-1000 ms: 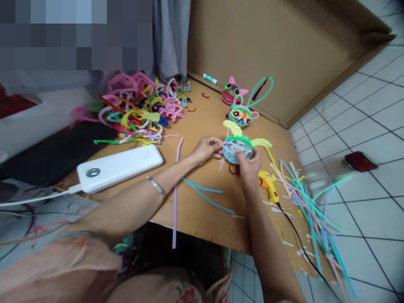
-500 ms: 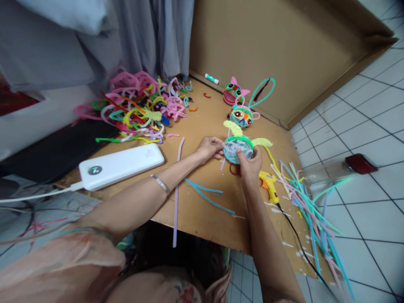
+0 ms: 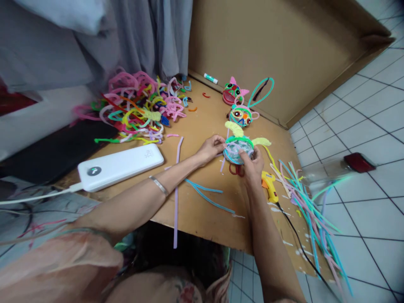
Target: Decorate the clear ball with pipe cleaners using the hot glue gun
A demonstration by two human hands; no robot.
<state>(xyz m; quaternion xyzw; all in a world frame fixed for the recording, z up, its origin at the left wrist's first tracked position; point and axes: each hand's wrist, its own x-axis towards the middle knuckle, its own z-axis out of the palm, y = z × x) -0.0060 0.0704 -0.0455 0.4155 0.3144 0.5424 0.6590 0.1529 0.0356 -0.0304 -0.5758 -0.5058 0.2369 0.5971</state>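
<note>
A round pipe-cleaner craft [image 3: 239,156] with a green and blue rim and a clear, shiny middle is held above the table. Two fuzzy pale-yellow ear shapes [image 3: 234,128] stick out from its far side. My right hand [image 3: 253,162] grips its right edge, thumb pressed on the face. At the left rim, my left hand [image 3: 214,148] pinches a lilac pipe cleaner [image 3: 232,147] that lies across the face. Its fingertips partly hide the contact. Red-handled scissors [image 3: 234,169] lie partly under the craft.
Two finished animal faces [image 3: 240,115] stand behind. A yellow glue gun [image 3: 269,187] and loose pipe cleaners [image 3: 311,210] lie right. Left are a tangled pipe-cleaner pile [image 3: 139,105] and a white power bank [image 3: 121,167]. Blue pipe cleaners [image 3: 210,198] and a glue stick [image 3: 210,78] rest on the table.
My left hand has shifted slightly at the rim, its fingers now more bent around the lilac strip. My right thumb has slid a little to the right. The craft stays nearly in place.
</note>
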